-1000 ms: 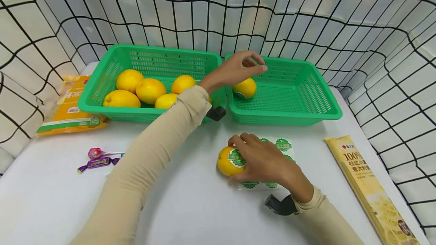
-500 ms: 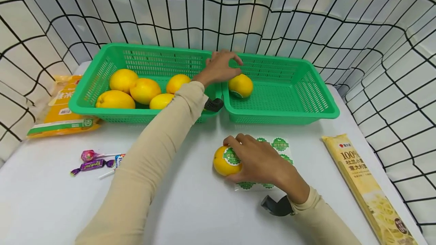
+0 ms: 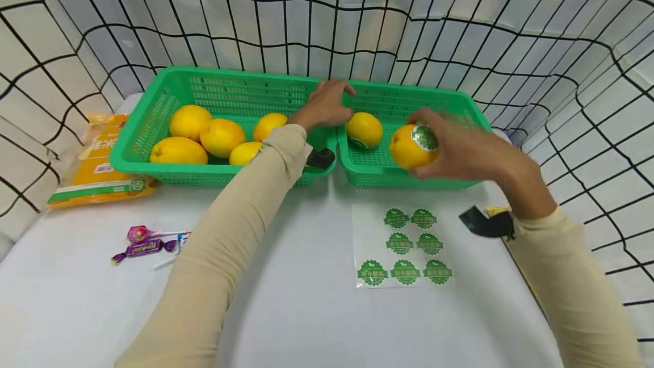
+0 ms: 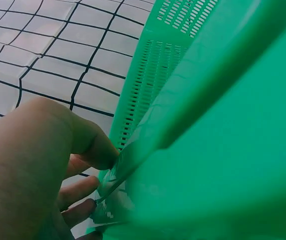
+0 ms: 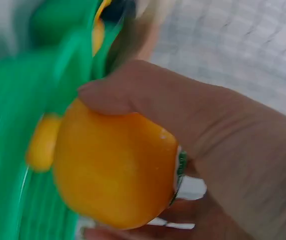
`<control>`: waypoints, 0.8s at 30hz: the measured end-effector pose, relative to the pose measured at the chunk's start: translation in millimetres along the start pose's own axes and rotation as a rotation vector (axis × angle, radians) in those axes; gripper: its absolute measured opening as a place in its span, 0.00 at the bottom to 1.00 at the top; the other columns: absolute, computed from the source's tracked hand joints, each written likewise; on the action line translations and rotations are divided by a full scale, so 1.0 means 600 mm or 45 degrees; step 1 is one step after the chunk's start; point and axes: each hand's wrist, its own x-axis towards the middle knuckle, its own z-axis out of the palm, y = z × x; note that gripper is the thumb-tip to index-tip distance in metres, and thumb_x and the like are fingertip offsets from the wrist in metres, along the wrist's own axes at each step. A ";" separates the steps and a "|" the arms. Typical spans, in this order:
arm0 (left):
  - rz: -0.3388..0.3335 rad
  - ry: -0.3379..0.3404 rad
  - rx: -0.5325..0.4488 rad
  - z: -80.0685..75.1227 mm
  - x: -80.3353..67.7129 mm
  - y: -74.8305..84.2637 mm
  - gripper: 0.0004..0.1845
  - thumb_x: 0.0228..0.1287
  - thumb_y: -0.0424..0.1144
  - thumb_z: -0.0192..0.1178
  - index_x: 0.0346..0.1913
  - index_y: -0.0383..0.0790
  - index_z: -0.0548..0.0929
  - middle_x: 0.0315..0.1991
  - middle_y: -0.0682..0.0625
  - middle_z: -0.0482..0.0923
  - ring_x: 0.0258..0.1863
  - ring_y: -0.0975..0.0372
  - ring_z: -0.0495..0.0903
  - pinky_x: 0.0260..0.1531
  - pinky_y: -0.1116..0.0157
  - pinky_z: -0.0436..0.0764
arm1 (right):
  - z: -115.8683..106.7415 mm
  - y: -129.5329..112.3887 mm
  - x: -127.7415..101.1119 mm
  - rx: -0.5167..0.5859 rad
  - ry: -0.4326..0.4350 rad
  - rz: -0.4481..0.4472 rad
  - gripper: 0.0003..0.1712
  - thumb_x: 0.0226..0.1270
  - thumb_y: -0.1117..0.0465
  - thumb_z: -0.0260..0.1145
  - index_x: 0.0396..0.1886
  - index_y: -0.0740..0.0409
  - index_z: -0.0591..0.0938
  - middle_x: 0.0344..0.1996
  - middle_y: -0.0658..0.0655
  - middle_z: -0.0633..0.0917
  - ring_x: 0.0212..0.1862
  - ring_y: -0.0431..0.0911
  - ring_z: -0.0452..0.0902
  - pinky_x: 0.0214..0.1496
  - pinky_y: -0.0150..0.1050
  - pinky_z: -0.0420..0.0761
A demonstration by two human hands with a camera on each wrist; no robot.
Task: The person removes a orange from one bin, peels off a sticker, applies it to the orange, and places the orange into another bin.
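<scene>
From the head view, my right hand (image 3: pixel 460 146) has its fingers curled round an orange (image 3: pixel 409 146) that carries a green sticker (image 3: pixel 424 137), holding it in the air over the near wall of the right basket (image 3: pixel 480 124). One stickered orange (image 3: pixel 364 130) already lies in that basket, just left of my fingers. My left hand (image 3: pixel 324 105) sits where the two baskets meet, fingers bent over the rims. The left basket (image 3: pixel 153 124) holds five plain oranges (image 3: pixel 204 135), all left of that hand. So I judge the work early: one fruit labelled and binned, a second about to go in, five left. Below my right wrist the sticker sheet (image 3: pixel 403 246) lies flat on the table (image 3: pixel 306 311) with seven stickers showing. Candies (image 3: pixel 145 240) and a yellow bag (image 3: pixel 99 169) lie far left.

In the left wrist view, my thumb and fingers (image 4: pixel 87 147) pinch the green basket rim (image 4: pixel 148 145) between them.

In the right wrist view, blurred by motion, my thumb and fingers (image 5: pixel 132 97) wrap the orange, sticker edge against my palm, green basket beneath.
</scene>
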 end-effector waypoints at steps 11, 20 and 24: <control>0.007 -0.027 0.001 -0.003 -0.007 -0.002 0.27 0.80 0.41 0.55 0.76 0.40 0.68 0.81 0.42 0.57 0.82 0.47 0.49 0.81 0.48 0.52 | 0.003 0.100 0.179 -0.184 -0.398 0.220 0.47 0.68 0.53 0.72 0.81 0.59 0.61 0.69 0.72 0.73 0.62 0.64 0.74 0.63 0.64 0.78; 0.005 -0.019 0.004 0.002 -0.014 -0.005 0.26 0.82 0.43 0.55 0.76 0.40 0.69 0.79 0.43 0.59 0.79 0.48 0.53 0.78 0.48 0.58 | 0.031 0.118 0.235 -0.115 -0.499 0.345 0.47 0.72 0.52 0.71 0.84 0.54 0.60 0.78 0.70 0.65 0.63 0.65 0.76 0.57 0.58 0.85; 0.020 -0.021 0.020 -0.001 -0.012 -0.004 0.26 0.82 0.44 0.53 0.76 0.41 0.69 0.78 0.43 0.60 0.77 0.48 0.55 0.77 0.49 0.60 | 0.041 0.121 0.249 -0.046 -0.505 0.354 0.47 0.74 0.51 0.70 0.85 0.53 0.58 0.78 0.72 0.62 0.66 0.67 0.73 0.60 0.60 0.83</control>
